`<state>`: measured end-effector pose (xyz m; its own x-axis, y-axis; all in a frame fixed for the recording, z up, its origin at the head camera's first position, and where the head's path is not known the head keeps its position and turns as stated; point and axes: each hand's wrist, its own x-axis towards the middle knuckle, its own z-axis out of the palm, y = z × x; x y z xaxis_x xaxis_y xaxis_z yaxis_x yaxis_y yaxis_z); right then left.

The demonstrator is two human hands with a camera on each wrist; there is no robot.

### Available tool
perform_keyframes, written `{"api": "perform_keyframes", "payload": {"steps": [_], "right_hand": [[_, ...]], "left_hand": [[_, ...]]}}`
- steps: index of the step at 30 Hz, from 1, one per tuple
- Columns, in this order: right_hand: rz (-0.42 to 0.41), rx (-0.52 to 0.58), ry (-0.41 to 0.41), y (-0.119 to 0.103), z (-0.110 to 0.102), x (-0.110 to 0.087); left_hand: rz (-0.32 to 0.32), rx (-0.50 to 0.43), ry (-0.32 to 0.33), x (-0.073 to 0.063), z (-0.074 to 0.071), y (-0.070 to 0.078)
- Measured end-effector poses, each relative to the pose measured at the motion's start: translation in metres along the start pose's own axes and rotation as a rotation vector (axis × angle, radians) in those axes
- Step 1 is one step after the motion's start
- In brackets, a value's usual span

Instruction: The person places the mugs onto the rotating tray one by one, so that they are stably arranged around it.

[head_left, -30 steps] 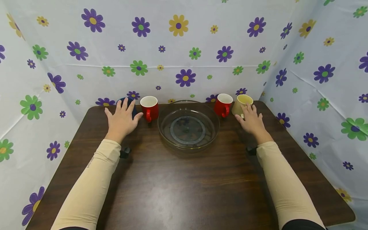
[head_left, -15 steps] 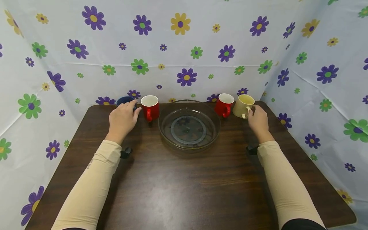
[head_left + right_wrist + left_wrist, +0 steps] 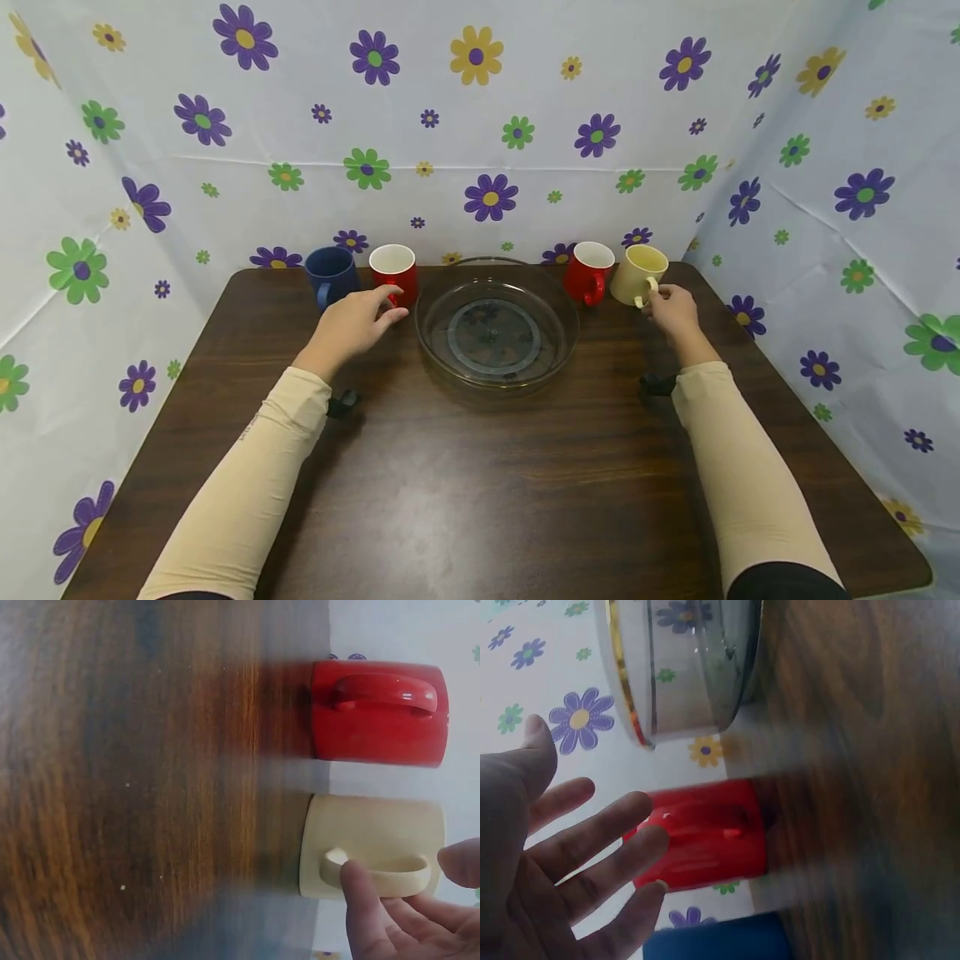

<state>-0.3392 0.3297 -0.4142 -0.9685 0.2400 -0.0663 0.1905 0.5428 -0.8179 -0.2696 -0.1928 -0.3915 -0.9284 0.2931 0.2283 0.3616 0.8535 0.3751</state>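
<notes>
My left hand (image 3: 348,325) is in front of a red mug (image 3: 405,279) with a white inside, its fingers bent loosely and holding nothing. In the left wrist view, fingertips overlap that red mug (image 3: 712,836), so contact is hard to judge. Just left of it stands a blue mug (image 3: 331,271), handle facing forward. At the right, my right hand (image 3: 673,312) has its fingers at the handle of a pale yellow mug (image 3: 635,275). The right wrist view shows fingers (image 3: 364,907) curled about that handle (image 3: 401,881); the mug stands upright on the table.
A large clear glass bowl (image 3: 491,377) sits between the two pairs of mugs. Another red mug (image 3: 584,275) stands beside the yellow one. All rest along the back of a dark wooden table (image 3: 495,483), against a flower-print curtain (image 3: 442,92).
My left hand has come off the blue mug and shifted right toward the red mug. The right hand has gone from spread fingers over the yellow mug to gripping its handle.
</notes>
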Motion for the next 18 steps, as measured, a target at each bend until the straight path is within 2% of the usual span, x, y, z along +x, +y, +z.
{"api": "perform_keyframes", "payload": {"steps": [4,9,14,18], "right_hand": [[0.023,0.093,-0.035,0.001,0.003,0.004],[0.054,0.262,-0.120,0.001,0.001,0.012],[0.145,0.388,-0.153,0.005,-0.010,0.016],[0.228,0.480,-0.209,0.004,-0.016,0.016]], "left_hand": [[-0.001,-0.037,-0.060,0.001,0.006,-0.001],[-0.018,-0.055,-0.079,-0.002,0.008,0.001],[0.021,-0.070,-0.109,0.003,0.017,0.004],[0.040,-0.087,-0.128,0.006,0.023,0.006]]}}
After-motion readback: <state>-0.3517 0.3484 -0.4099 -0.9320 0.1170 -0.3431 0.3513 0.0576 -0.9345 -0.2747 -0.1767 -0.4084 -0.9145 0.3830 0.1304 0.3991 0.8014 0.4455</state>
